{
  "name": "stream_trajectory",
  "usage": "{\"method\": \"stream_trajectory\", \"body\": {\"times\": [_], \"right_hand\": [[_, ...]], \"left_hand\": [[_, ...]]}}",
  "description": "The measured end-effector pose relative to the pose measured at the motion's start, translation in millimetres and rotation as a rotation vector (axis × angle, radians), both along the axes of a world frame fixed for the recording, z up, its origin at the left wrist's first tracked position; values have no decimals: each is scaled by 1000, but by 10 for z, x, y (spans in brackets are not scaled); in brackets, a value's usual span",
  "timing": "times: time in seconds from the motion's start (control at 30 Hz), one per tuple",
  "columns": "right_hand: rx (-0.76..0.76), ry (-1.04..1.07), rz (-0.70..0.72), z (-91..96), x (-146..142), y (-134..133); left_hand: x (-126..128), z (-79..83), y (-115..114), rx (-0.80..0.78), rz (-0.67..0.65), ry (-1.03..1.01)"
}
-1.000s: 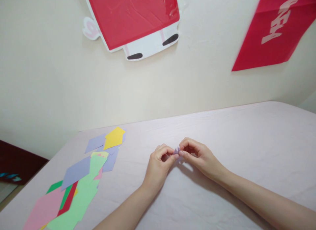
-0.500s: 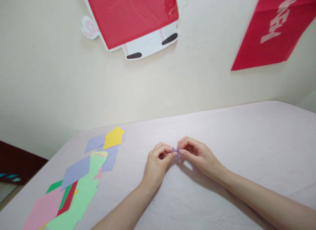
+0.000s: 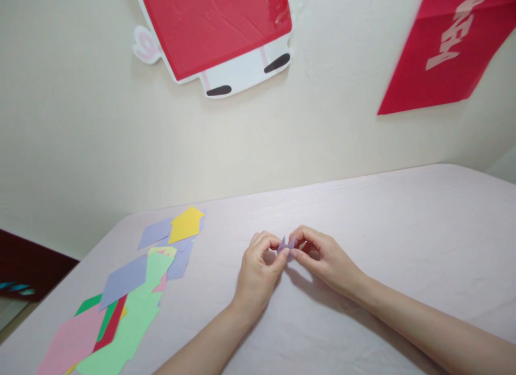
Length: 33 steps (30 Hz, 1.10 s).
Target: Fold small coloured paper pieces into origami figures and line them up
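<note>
A small folded piece of purple paper (image 3: 285, 247) is held just above the pale table, with two pointed tips sticking up. My left hand (image 3: 260, 265) pinches its left side between thumb and fingers. From the right, my right hand (image 3: 320, 255) grips the other side, thumb in front and fingers behind. Fingertips cover much of the paper, so the shape of its lower part cannot be made out.
Coloured paper sheets lie spread on the table's left side, among them a yellow piece (image 3: 187, 224), light green sheets (image 3: 135, 326), a pink sheet (image 3: 74, 337) and a purple sheet (image 3: 124, 278). A wall (image 3: 242, 149) rises behind the table (image 3: 382, 219).
The purple paper has turned slightly between my fingers, and its two points now stand up more clearly. Both hands have shifted only a little.
</note>
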State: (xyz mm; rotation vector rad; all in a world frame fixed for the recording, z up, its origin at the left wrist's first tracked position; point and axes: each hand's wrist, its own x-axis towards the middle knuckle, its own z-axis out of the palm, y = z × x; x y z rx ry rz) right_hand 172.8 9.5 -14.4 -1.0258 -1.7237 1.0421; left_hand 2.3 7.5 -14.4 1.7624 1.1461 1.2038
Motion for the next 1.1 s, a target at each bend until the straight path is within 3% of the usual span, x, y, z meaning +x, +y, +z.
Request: {"method": "stream_trajectory", "body": {"times": [0.3, 0.57, 1.1], "right_hand": [[99, -123, -29, 49, 20, -13], [140, -87, -38, 30, -3, -39], [211, -72, -37, 50, 0, -46]], "left_hand": [[18, -34, 21, -137, 2, -90], [5, -55, 54, -270, -52, -276], [12, -45, 60, -262, -81, -322]]}}
